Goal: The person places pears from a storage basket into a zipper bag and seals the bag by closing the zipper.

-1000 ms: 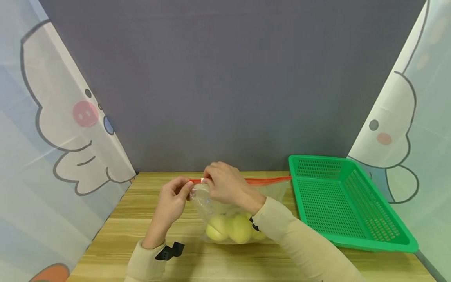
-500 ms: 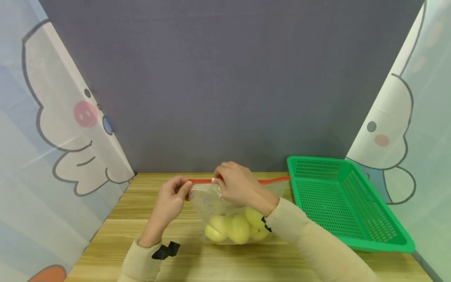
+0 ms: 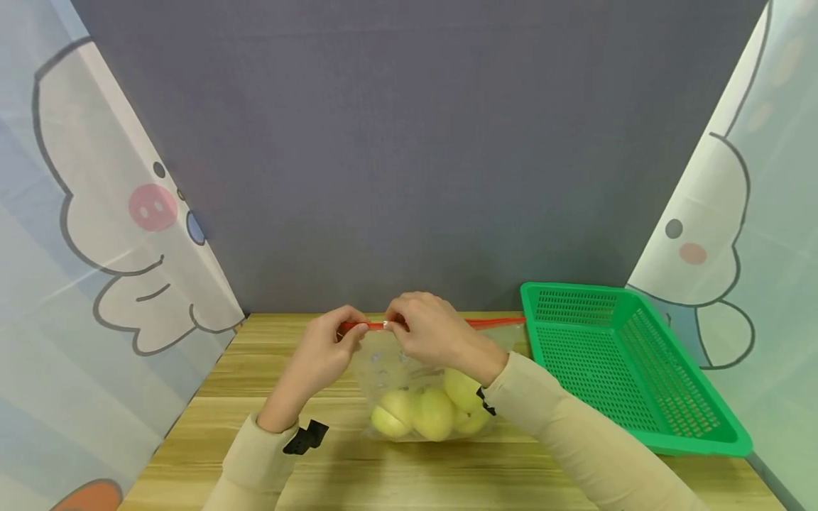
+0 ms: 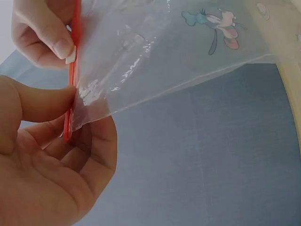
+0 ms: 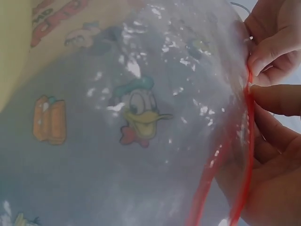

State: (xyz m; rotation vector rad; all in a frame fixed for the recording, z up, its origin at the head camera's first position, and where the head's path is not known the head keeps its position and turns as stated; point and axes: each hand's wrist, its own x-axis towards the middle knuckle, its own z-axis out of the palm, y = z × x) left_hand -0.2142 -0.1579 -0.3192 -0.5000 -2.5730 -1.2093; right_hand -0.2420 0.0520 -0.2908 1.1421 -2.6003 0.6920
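A clear zip bag [image 3: 377, 365] with cartoon prints stands on the table, holding several round yellow-green fruits [image 3: 434, 415]. Along its top runs a red zip strip [image 3: 495, 322]. My left hand [image 3: 319, 355] pinches that strip near the bag's left corner, thumb in front and fingers behind, as the left wrist view shows. Just to its right, my right hand [image 3: 437, 337] pinches the strip at the small white slider [image 4: 71, 55]. On the far side of the slider, the two red edges [image 5: 244, 174] spread apart in the right wrist view.
A green plastic basket [image 3: 639, 441] with slotted walls stands on the right of the wooden table [image 3: 230, 397], close to the bag's right corner. A dark grey cloth [image 3: 409, 156] rises behind the table, and cartoon-printed curtains [image 3: 96, 298] hang at both sides.
My right hand and the slider have moved right along the strip, then stayed about there. My left hand has shifted right, closer to the right hand.
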